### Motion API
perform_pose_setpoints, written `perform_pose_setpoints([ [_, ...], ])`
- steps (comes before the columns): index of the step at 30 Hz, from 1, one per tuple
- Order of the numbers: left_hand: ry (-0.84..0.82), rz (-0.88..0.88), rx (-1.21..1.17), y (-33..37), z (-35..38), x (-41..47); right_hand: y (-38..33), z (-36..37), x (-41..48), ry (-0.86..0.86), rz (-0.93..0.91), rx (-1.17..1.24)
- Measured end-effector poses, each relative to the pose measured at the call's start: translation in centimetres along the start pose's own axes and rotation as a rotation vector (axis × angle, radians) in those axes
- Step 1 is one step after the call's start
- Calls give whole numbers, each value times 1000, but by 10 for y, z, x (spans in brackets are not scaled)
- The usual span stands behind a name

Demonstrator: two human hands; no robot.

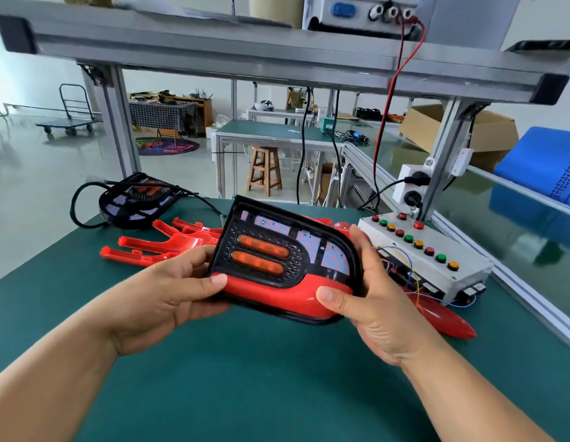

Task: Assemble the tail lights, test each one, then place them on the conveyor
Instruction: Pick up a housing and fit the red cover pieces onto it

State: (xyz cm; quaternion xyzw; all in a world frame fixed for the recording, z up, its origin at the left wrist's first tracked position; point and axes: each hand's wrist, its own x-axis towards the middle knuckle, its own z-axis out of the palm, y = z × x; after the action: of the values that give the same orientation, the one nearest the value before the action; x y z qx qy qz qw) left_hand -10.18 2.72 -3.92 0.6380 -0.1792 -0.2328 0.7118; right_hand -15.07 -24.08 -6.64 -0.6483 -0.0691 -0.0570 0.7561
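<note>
Green bench mat (245, 384); left hand (164, 298) and right hand (377, 303) grip tail light (277, 250); stool (264, 170) beyond.

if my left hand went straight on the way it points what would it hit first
The left hand points right and away, straight into the tail light it grips. If it carried the light along, the button box looks next in line, though depth is unclear.

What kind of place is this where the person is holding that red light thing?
Probably a small factory workshop. The person holds a tail light over a green workbench, beside a test box with coloured buttons, and spare red parts lie nearby.
</note>
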Motion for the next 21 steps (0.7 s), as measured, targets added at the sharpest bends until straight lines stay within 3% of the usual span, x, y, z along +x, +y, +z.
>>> perform_pose_setpoints([
  [5, 19, 13, -77, -8, 4, 6, 2, 5, 5, 56, 79, 188],
  [9, -66, -18, -63, -12, 3, 7, 5, 3, 5, -5, 155, 242],
  [21, -5, -100, 47, -16, 2, 11, 7, 2, 7, 26, 194, 205],
])
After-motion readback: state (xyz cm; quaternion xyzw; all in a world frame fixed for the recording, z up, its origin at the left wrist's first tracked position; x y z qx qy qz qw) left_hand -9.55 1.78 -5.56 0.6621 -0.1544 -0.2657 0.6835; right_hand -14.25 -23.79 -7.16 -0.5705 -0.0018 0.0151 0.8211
